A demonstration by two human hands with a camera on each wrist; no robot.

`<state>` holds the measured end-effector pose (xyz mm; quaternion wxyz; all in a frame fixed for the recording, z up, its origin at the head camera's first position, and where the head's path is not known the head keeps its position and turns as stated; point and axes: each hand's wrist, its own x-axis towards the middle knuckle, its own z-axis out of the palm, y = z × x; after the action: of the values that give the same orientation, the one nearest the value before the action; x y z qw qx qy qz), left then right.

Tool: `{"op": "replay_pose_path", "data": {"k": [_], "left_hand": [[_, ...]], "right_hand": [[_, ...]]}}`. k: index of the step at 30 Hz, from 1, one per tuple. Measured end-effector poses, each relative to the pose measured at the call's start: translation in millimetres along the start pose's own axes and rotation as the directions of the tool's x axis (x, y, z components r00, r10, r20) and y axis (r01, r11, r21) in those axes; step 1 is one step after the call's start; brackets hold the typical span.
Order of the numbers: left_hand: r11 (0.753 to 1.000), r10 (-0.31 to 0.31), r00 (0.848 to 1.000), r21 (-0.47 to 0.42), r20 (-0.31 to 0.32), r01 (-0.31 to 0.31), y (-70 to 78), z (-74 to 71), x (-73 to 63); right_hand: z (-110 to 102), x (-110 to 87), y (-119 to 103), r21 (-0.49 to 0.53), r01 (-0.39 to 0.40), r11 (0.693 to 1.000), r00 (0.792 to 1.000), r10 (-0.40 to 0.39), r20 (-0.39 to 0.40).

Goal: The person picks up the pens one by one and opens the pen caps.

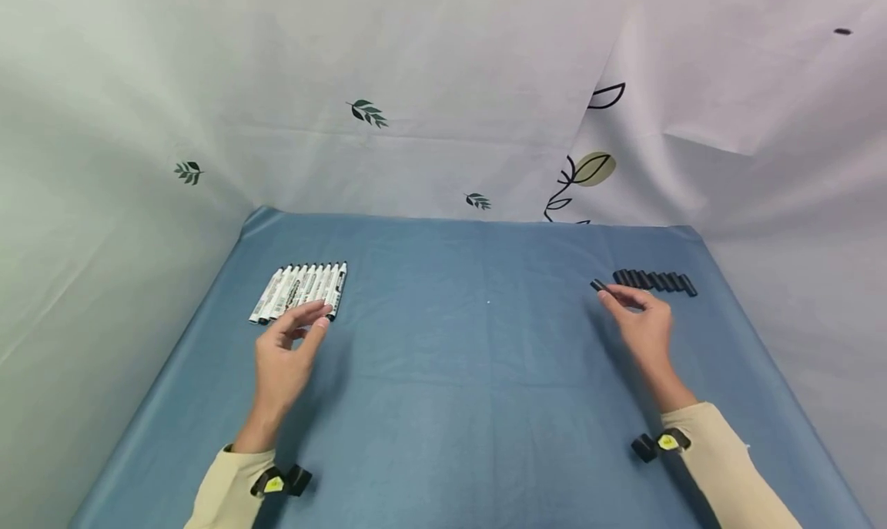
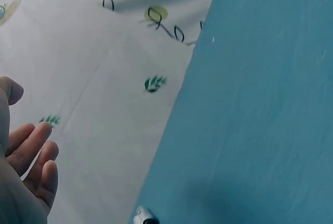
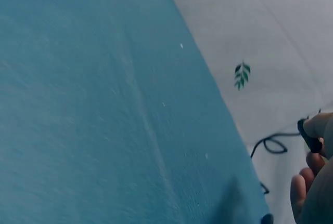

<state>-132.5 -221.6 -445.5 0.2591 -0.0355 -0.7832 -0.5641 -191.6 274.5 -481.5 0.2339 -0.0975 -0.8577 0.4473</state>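
My right hand (image 1: pixel 646 330) pinches a black marker cap (image 1: pixel 599 286) between thumb and fingertips, above the cloth. The same cap (image 3: pixel 310 137) shows at the right edge of the right wrist view. Just beyond this hand lies a row of several black caps (image 1: pixel 671 281). On the left, several white markers (image 1: pixel 305 282) lie side by side in a row. My left hand (image 1: pixel 284 363) hovers at their near end, thumb and fingers loosely bent and apart. In the left wrist view its fingers (image 2: pixel 37 148) hold nothing.
A blue cloth (image 1: pixel 443 406) covers the table. Pale fabric walls (image 1: pixel 443 75) with leaf prints rise along the back and both sides. Each wrist wears a black strap with a small camera. A tiny white speck lies near the cloth's middle.
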Motion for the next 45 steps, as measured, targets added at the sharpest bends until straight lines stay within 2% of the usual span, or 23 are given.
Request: {"op": "replay_pose_path", "data": {"k": [5,9,13,20,36,45], "left_hand": [[0.997,0.064,0.996,-0.036,0.065,-0.061,1.3,3.4,-18.9],[0.996,0.084,0.993,-0.012,0.087,-0.083,3.3,4.9,-28.8],[0.997,0.073,0.992,0.025,0.100,-0.076,4.4,5.1,-33.3],[0.998,0.060,0.993,0.020,0.104,-0.062,3.7,6.4,-35.6],[1.000,0.007,0.994,0.006,0.109,-0.008,-0.2,7.6,-26.3],[0.997,0.024,0.991,0.063,0.131,-0.032,4.8,2.1,-7.2]], "right_hand": [[6,17.5,7,-0.029,-0.065,0.998,0.998,0.064,-0.018],[11,30.2,13,-0.073,-0.097,0.993,0.995,0.097,-0.011],[17,39.6,22,-0.136,-0.100,0.986,0.995,0.099,-0.017],[22,47.6,37,-0.143,-0.072,0.987,0.997,0.070,-0.015],[17,52.3,54,-0.237,-0.119,0.964,0.993,0.115,-0.033],[7,44.2,47,-0.223,-0.114,0.968,0.993,0.111,-0.029]]}}
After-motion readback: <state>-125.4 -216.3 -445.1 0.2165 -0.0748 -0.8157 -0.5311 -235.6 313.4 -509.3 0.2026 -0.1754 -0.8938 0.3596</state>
